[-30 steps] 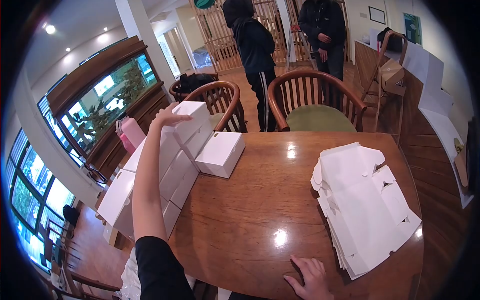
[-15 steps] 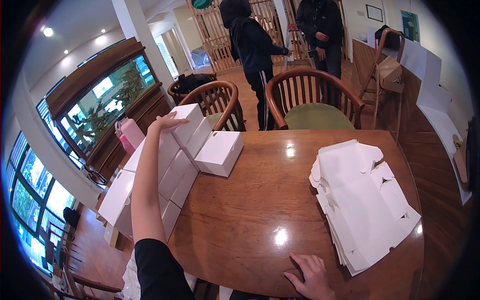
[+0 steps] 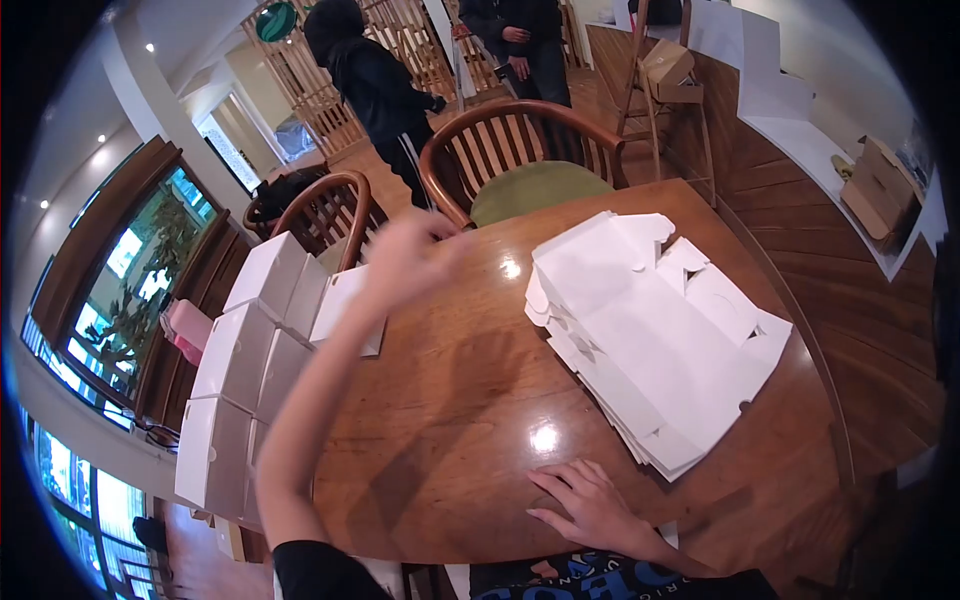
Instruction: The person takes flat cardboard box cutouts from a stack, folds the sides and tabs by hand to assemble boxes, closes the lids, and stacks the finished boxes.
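Observation:
Above the wooden table point(image 3: 450, 400), my left hand point(image 3: 415, 258) is raised and smeared by motion, its fingers hard to make out. Beneath and behind it lies a low white box point(image 3: 340, 305), partly hidden by my forearm. Stacked white boxes point(image 3: 230, 355) stand along the table's left side. My right hand point(image 3: 585, 505) rests on the tabletop near the front edge, fingers apart, holding nothing. Beyond it, to the right, is a pile of flat, unfolded white cardboard sheets point(image 3: 660, 330).
Two wooden chairs point(image 3: 520, 125) stand behind the table. Two people in dark clothes point(image 3: 375, 85) are farther back. A pink bottle point(image 3: 188, 325) is left of the boxes. An open brown carton point(image 3: 880, 190) lies at the right.
My left hand has left the top of the box stack and moved right over the table. The view has turned right. My right hand still rests on the table.

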